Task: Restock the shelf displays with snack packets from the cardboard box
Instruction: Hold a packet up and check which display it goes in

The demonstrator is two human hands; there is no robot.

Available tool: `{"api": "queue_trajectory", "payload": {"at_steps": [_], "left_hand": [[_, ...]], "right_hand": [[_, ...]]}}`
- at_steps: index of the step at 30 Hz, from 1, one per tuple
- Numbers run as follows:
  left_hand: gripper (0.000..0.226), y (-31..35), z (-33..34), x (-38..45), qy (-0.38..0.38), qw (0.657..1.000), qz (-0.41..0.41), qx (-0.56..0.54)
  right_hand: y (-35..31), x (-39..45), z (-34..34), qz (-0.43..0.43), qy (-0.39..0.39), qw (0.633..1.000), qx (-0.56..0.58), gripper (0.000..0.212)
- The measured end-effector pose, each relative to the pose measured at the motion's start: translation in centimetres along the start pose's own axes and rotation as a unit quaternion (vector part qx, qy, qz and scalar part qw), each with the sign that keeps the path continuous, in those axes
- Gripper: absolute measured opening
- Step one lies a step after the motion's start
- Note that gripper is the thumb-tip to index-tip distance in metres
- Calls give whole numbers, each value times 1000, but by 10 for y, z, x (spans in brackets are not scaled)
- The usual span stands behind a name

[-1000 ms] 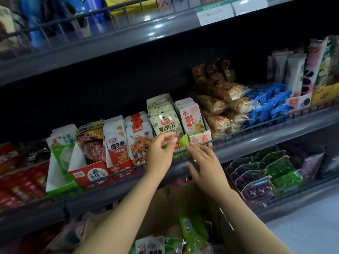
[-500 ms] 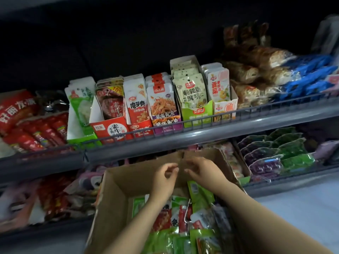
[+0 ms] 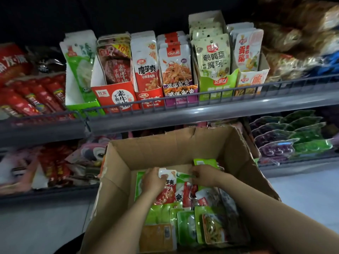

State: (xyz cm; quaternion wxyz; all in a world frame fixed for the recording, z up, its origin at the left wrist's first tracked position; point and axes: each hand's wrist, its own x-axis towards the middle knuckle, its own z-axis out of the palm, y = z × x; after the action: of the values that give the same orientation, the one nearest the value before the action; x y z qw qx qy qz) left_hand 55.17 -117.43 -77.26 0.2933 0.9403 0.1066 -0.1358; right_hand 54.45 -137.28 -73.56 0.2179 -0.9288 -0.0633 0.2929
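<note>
An open cardboard box (image 3: 170, 149) stands below the shelf, filled with several loose snack packets (image 3: 185, 222) in green, red and white. My left hand (image 3: 153, 180) is down inside it, gripping the top of a white and red packet (image 3: 169, 186). My right hand (image 3: 202, 176) is beside it at the back of the box, fingers curled on a green packet (image 3: 204, 162). Above, the wire-fronted shelf (image 3: 183, 114) holds a row of display cartons (image 3: 113, 98) with upright packets.
Red sausage packs (image 3: 33, 99) lie at the shelf's left, brown wrapped snacks (image 3: 297, 48) at its right. The lower shelf has purple and green jelly packs (image 3: 291, 136) on the right and pink and red goods (image 3: 55, 165) on the left. Grey floor (image 3: 302, 189) flanks the box.
Both hands have come down from the shelf front into the box. The left one has taken hold of a white and red packet. The view has tilted down.
</note>
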Motion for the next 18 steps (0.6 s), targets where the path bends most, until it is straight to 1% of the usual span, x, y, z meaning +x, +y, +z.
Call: {"api": "queue_trajectory", "payload": {"at_steps": [2, 5, 8, 9, 12, 13, 16, 18], "left_hand": [[54, -9, 2, 2, -14, 1000, -27, 2], [56, -17, 5, 4, -15, 999, -45, -11], [50, -17, 6, 6, 3, 995, -61, -82], [49, -17, 6, 5, 2, 993, -66, -103], [55, -14, 8, 2, -23, 988, -86, -130], [53, -13, 9, 2, -28, 986, -92, -133], [29, -9, 7, 0, -54, 984, -101, -140], [25, -9, 5, 0, -71, 974, -113, -182]], "right_hand": [[0, 4, 8, 12, -28, 999, -16, 52], [0, 8, 16, 18, -51, 998, -21, 55], [-1, 9, 18, 20, -58, 998, -18, 57], [-2, 9, 18, 18, -60, 998, -11, 57], [-3, 7, 19, 11, -68, 998, 2, 57], [-4, 7, 20, 9, -67, 998, 1, 56], [-4, 8, 22, 6, -60, 998, 25, 52], [-4, 11, 24, 10, -39, 997, 59, 53]]}}
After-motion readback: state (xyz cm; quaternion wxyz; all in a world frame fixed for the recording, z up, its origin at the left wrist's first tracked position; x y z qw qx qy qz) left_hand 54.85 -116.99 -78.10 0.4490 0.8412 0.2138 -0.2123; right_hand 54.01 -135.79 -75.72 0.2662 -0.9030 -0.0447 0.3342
